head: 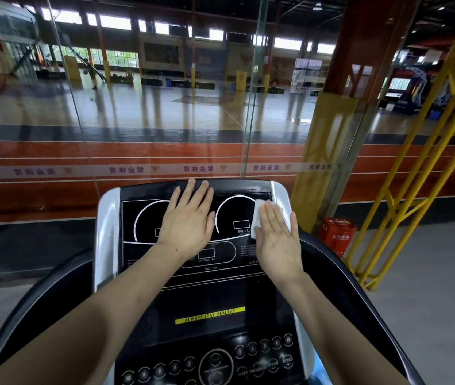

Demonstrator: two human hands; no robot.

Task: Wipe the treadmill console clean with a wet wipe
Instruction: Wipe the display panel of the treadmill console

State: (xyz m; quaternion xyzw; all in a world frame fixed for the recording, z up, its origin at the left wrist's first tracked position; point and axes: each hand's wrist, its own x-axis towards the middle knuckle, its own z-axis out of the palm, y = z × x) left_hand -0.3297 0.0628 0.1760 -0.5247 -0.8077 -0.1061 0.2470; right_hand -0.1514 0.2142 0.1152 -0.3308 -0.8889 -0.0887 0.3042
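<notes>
Left to right. Silver side trim [106, 234] at far left of the treadmill console [148, 273], untouched by either hand. My left hand [187, 223] lies flat on the upper display, fingers spread and straight, holding nothing, fingertips up near the top edge. Looks like it's just bracing. Next over, the speed dial [233, 202], part covered. Then the wet wipe [256, 218], pinned flat vs the panel under my right hand [275, 237], palm down, fingers extended, not pinching, just pressing. White edge pokes out on the left and top of that hand.

Key relation: the wipe sits at the right edge of the display, so nearly all unwiped black panel runs left and down from it. Console's long axis goes top to bottom toward me, w/ the button cluster [215, 359] nearest me. Right hand owns the wipe; my left hand sits in its path, prob needs to shift.
</notes>
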